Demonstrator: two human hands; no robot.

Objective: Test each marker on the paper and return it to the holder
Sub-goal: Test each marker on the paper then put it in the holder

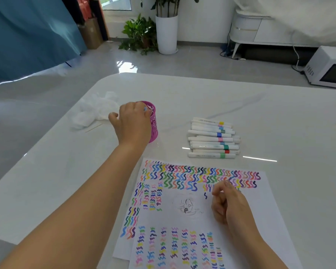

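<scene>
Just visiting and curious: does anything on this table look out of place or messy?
Nothing is spilled or broken. A crumpled white tissue lies left of the pink holder, and the two scribbled paper sheets are stacked askew.

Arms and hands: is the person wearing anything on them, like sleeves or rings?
No. The left arm and right arm are bare, with no sleeves in view. The left hand and right hand show no gloves, rings or watch.
</scene>
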